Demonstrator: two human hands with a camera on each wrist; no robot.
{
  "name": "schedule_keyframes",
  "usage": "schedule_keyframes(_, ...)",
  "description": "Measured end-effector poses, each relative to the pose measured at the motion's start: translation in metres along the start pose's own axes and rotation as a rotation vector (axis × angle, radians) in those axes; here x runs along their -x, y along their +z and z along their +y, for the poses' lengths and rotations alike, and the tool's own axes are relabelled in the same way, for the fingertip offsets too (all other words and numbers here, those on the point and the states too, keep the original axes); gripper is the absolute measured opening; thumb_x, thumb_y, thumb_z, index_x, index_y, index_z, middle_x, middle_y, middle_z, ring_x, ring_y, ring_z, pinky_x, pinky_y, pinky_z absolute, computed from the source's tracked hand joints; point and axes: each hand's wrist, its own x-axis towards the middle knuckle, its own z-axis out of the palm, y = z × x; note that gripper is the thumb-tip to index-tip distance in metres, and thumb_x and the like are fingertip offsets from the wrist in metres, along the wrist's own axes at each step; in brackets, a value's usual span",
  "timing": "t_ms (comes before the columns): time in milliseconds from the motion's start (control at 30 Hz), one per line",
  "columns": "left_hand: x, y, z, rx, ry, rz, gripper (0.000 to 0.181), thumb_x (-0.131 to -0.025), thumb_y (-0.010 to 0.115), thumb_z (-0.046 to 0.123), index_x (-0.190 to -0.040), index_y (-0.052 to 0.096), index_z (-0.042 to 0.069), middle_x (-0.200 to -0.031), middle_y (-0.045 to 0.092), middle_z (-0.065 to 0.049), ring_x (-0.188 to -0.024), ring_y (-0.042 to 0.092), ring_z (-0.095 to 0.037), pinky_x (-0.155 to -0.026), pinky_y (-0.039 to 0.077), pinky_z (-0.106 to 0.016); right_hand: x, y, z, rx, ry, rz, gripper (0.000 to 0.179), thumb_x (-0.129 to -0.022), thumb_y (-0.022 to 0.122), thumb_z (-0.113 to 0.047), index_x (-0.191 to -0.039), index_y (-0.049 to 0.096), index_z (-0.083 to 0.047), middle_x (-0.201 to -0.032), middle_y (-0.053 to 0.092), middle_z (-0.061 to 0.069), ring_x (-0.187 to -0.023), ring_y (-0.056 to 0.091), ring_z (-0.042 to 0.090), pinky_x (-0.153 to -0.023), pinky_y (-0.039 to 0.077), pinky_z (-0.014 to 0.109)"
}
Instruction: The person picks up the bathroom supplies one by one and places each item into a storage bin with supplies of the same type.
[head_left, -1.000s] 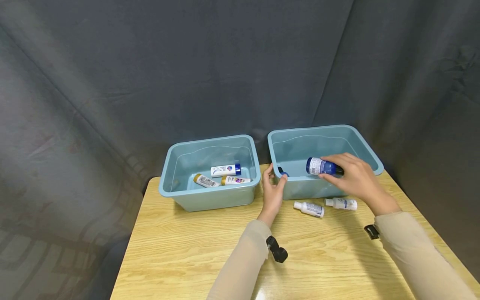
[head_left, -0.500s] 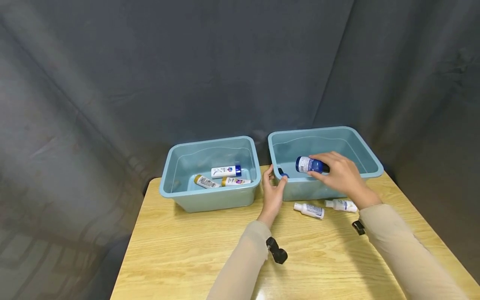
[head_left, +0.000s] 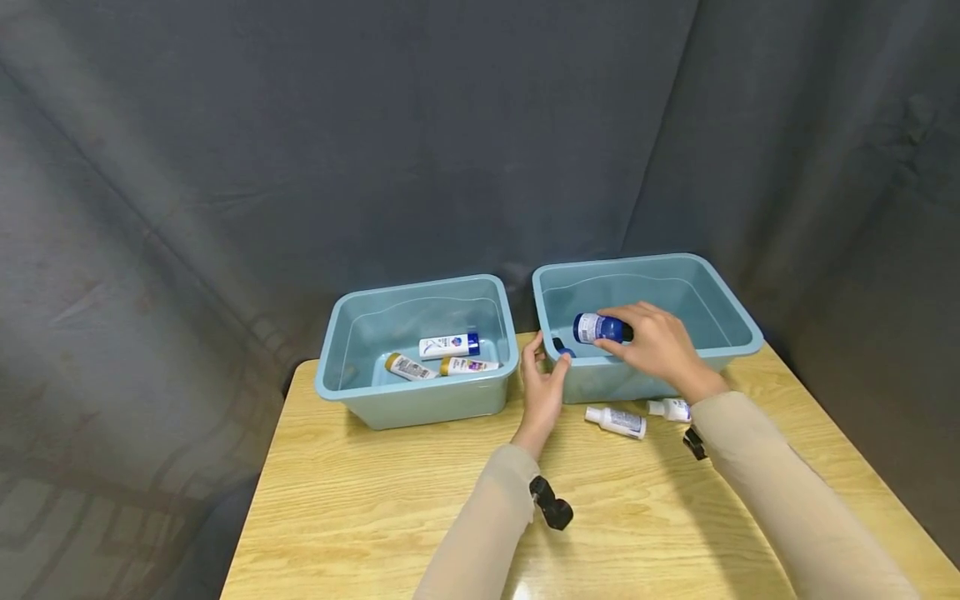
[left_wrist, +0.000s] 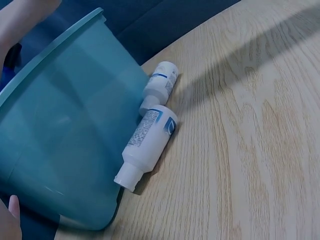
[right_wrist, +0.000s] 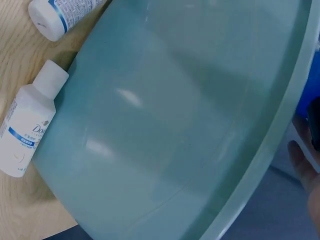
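Note:
My right hand (head_left: 660,346) grips a blue bottle (head_left: 597,328) with a white label and dark cap. The bottle lies sideways over the front left part of the right blue bin (head_left: 648,358). My left hand (head_left: 543,392) holds that bin at its front left corner, with the thumb at the front and the fingers on the left side. Inside that corner a second dark-capped blue bottle (head_left: 564,350) shows partly above the rim. Two white bottles lie in front of the bin: one with a label of small print (left_wrist: 150,140) and a Dove bottle (right_wrist: 27,125).
Left of the right bin stands a matching blue bin (head_left: 427,398). In it lie a white bottle with a blue cap (head_left: 448,346) and two gold-capped bottles, one left (head_left: 411,367) and one right (head_left: 470,366). A dark curtain (head_left: 420,150) hangs behind the wooden table (head_left: 375,517).
My right hand has moved left with the blue bottle, towards the bin's left corner. The right sleeve now covers part of one white bottle. My left hand stays at the corner.

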Motion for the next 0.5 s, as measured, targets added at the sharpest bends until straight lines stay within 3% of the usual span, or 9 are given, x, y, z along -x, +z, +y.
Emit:
schedule_keyframes(333,-0.002,0.0,0.0,0.008,0.002,0.006,0.053,-0.096,0.064,0.022,-0.145,0.043,0.019,-0.133,0.043,-0.001,-0.121,0.042,-0.036,-0.086,0.04,-0.034,-0.011,0.011,0.006,0.004,0.096,-0.101,0.051,-0.08,0.083,-0.036,-0.123,0.07,-0.011,-0.116,0.069,0.016,-0.101,0.062,0.035,-0.074,0.051,0.052)
schedule_keyframes(500,-0.001,0.001,-0.001,0.026,0.001,-0.006,0.053,-0.096,0.063,0.022,-0.145,0.042,0.019,-0.134,0.043,-0.001,-0.119,0.042,-0.032,-0.087,0.039,-0.035,-0.014,0.017,0.012,0.01,0.12,-0.168,0.05,-0.082,0.08,-0.039,-0.123,0.069,-0.012,-0.116,0.069,0.015,-0.097,0.062,0.033,-0.073,0.051,0.05)
